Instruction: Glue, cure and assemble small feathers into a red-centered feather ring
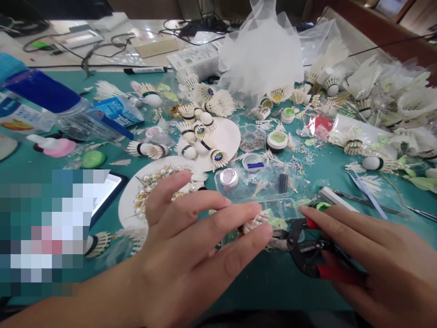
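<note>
Near the lower middle, my left hand (pixel 194 246) pinches a small shuttlecock piece (pixel 254 222) between thumb and fingers, its other fingers spread. A pale green bit with tiny coloured dots shows beside the piece. My right hand (pixel 378 246) is wrapped round red-handled pliers (pixel 300 246), whose metal jaws point left and meet the piece by my left fingertips. Whether the jaws are closed on it I cannot tell. Just beyond my hands lies an open clear plastic case (pixel 252 180) with small parts.
A white plate (pixel 128 200) with pearl beads is left of centre, beside a phone (pixel 109 196). Shuttlecocks surround a second white plate (pixel 228 136). A blue-banded bottle (pixel 44 89) leans at left. White tulle (pixel 262 54) stands behind; tweezers (pixel 367 193) lie at right.
</note>
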The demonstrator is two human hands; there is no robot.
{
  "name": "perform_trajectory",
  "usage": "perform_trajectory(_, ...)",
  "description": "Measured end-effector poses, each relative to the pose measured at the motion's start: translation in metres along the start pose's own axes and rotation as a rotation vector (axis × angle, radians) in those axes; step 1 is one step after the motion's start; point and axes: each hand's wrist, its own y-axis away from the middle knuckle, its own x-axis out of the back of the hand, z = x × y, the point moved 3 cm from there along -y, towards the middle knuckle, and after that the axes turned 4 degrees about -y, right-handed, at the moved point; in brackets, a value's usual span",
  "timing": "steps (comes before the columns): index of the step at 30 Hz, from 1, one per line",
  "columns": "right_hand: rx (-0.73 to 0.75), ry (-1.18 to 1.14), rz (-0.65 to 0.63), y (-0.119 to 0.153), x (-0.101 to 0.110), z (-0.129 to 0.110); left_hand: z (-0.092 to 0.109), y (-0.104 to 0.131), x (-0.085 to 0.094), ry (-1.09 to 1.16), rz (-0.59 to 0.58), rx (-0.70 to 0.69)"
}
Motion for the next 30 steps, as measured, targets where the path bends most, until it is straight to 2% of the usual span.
perform_trajectory(9, 0.01, 0.04, -0.006, -0.0018, 0.0006, -0.0027, -0.0003, -0.0011, -0.0038, 0.001, 0.031, -0.01)
perform_trajectory(22, 0.018, 0.047, -0.081, -0.0019, 0.0002, -0.005, 0.004, -0.0034, -0.001, 0.018, 0.001, -0.016)
perform_trajectory(30, 0.04, 0.059, -0.073, 0.0014, -0.0025, -0.0044, 0.0023, -0.0029, -0.001, 0.027, -0.001, -0.033)
